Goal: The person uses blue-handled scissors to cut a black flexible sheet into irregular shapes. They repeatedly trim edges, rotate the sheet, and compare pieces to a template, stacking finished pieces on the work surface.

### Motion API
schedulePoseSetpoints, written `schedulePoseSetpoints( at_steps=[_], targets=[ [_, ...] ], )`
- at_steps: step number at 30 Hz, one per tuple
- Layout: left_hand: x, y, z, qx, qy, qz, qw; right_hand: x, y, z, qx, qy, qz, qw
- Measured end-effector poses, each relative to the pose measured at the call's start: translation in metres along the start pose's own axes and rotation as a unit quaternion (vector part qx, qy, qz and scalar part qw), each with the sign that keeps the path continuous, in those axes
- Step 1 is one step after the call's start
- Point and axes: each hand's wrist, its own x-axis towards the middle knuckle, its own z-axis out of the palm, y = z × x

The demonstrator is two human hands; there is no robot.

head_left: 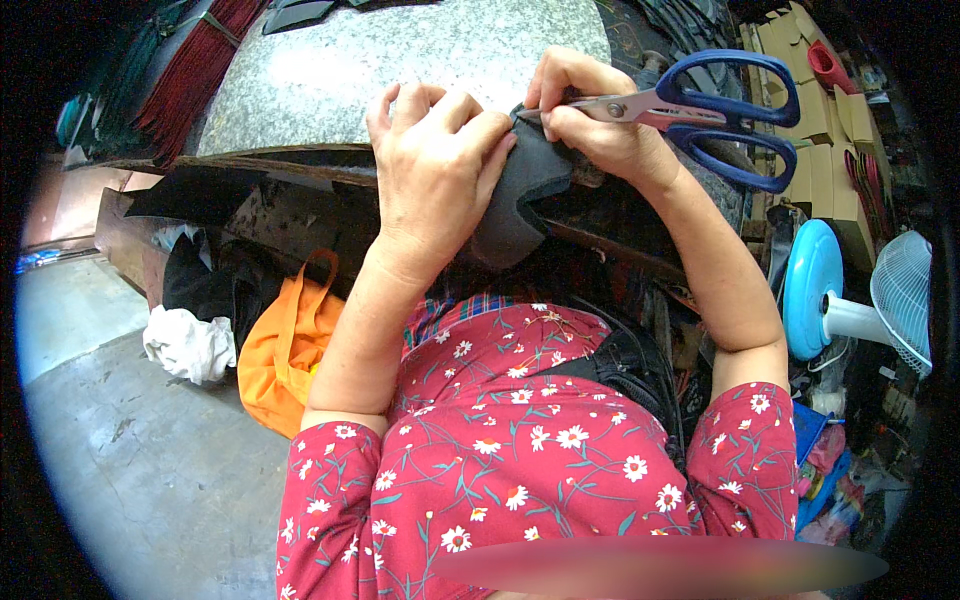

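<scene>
My left hand (432,165) grips the top edge of a dark grey shaped piece of soft material (520,205), held at the front edge of a speckled stone slab table (330,70). My right hand (590,115) pinches the same piece at its upper corner and also holds blue-handled scissors (700,110), whose blades point left toward the pinched corner. The scissor handles stick out to the right of the hand. Both forearms come up from my red flowered sleeves.
An orange bag (285,350) and a white cloth bundle (185,345) lie on the concrete floor at the left, below the table. A blue and white fan (850,300) lies at the right, with cardboard boxes (815,110) behind it. Dark scraps sit under the table edge.
</scene>
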Motion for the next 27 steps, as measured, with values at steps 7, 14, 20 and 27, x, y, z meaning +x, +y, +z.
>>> schedulePoseSetpoints(
  at_steps=[7, 14, 20, 27],
  targets=[
    [0.0, 0.0, 0.001, -0.006, 0.001, 0.001, 1.0, 0.0, -0.004, 0.0, 0.025, -0.009, 0.049, 0.998],
    [0.0, 0.0, 0.003, -0.02, -0.01, -0.009, 1.0, 0.002, -0.019, -0.055, 0.048, 0.12, 0.13, 0.983],
    [0.001, -0.006, 0.007, -0.055, -0.035, -0.012, 0.998, -0.023, 0.007, -0.122, -0.48, 0.079, 0.217, 0.846],
    [0.029, -0.051, 0.021, -0.169, -0.159, -0.065, 0.97, -0.038, -0.016, -0.097, -0.577, 0.174, 0.104, 0.791]
  ],
)
